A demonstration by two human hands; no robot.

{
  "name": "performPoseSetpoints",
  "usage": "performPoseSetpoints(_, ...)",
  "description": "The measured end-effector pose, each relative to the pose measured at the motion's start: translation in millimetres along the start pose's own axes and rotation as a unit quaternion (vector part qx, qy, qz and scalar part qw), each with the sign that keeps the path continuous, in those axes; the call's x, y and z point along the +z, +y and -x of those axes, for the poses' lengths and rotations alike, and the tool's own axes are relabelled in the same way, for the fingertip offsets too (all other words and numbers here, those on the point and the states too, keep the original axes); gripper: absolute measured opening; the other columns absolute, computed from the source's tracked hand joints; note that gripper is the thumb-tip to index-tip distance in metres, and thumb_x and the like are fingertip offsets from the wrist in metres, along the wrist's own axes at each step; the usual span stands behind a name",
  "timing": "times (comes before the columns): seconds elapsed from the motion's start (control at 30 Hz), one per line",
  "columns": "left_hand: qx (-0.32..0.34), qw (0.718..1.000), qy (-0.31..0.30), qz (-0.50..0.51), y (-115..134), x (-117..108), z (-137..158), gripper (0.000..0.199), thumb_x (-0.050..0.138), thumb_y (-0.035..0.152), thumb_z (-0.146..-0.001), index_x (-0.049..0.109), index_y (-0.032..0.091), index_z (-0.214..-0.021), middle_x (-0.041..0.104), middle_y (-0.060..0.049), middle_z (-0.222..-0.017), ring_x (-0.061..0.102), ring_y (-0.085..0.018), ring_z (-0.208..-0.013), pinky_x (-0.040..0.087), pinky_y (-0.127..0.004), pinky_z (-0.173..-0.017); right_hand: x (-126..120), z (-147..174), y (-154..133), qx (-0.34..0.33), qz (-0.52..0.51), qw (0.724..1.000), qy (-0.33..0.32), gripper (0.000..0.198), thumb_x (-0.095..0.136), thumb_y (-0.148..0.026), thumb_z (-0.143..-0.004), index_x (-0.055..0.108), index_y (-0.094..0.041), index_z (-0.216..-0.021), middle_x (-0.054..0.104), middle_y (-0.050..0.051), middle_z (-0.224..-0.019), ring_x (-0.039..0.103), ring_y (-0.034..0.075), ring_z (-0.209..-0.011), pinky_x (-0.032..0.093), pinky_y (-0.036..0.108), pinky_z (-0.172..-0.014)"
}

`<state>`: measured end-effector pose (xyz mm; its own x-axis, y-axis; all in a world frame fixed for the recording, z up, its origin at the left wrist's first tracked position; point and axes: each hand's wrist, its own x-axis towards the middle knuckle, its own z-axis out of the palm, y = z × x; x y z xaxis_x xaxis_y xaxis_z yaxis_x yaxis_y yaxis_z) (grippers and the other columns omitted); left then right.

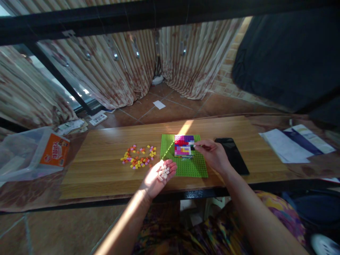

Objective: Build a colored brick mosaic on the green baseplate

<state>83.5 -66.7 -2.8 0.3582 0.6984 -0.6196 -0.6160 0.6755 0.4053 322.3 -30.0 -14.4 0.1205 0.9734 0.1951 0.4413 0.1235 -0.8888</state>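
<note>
Palm up and cupped, my left hand [152,182] carries several small white toy bricks [164,172] over the near left edge of a green baseplate [200,169]. My right hand [212,154] reaches in from the right, thumb and index finger pinched together. Between those fingertips is what looks like a small white brick [194,145], partly covered by them. It is close to the right side of a block of colourful bricks [183,142], in purple, red, white, pink and yellow, built on the baseplate. Whether it touches the block I cannot tell.
Loose yellow, orange and pink bricks [138,162] lie left of the baseplate on the wooden board [103,177]. A black tablet-like slab [233,156] is beside my right wrist. Papers [287,145] lie far right; a clear plastic bin [23,152] stands far left.
</note>
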Motion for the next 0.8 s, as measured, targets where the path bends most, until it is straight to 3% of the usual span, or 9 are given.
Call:
performPoseSetpoints(0.4, -0.017, 1.000, -0.014, 0.014, 0.3, -5.2, -3.5, 0.027, 0.040, 0.022, -0.095, 0.062, 0.006, -0.099, 0.072, -0.012, -0.088, 0.071, -0.017, -0.081, 0.056, -0.029, -0.078, 12.9, -8.6, -6.1, 0.123, -0.241, 0.962, 0.030, 0.019, 0.082, -0.030, -0.053, 0.073, -0.021, -0.066, 0.070, 0.000, -0.067, 0.060, 0.013, -0.061, 0.049, 0.028, -0.062)
performPoseSetpoints(0.57, -0.017, 1.000, -0.005, 0.011, 0.6, -2.5, -1.2, 0.028, 0.039, 0.021, -0.096, 0.063, 0.007, -0.097, 0.072, -0.011, -0.087, 0.071, -0.017, -0.080, 0.056, -0.028, -0.077, 12.8, -8.3, -8.0, 0.163, -0.285, 0.944, 0.024, 0.022, 0.084, -0.029, -0.052, 0.072, -0.019, -0.068, 0.067, -0.001, -0.062, 0.055, 0.009, -0.055, 0.045, 0.024, -0.054)
performPoseSetpoints(0.8, -0.024, 1.000, 0.008, 0.018, 1.1, -1.6, -2.8, 0.029, 0.038, 0.021, -0.096, 0.063, 0.006, -0.097, 0.073, -0.012, -0.086, 0.071, -0.017, -0.078, 0.056, -0.029, -0.076, 12.7, -7.1, -5.1, 0.179, -0.297, 0.938, 0.023, 0.027, 0.086, -0.031, -0.051, 0.071, -0.017, -0.070, 0.068, 0.001, -0.065, 0.058, 0.011, -0.057, 0.049, 0.026, -0.057)
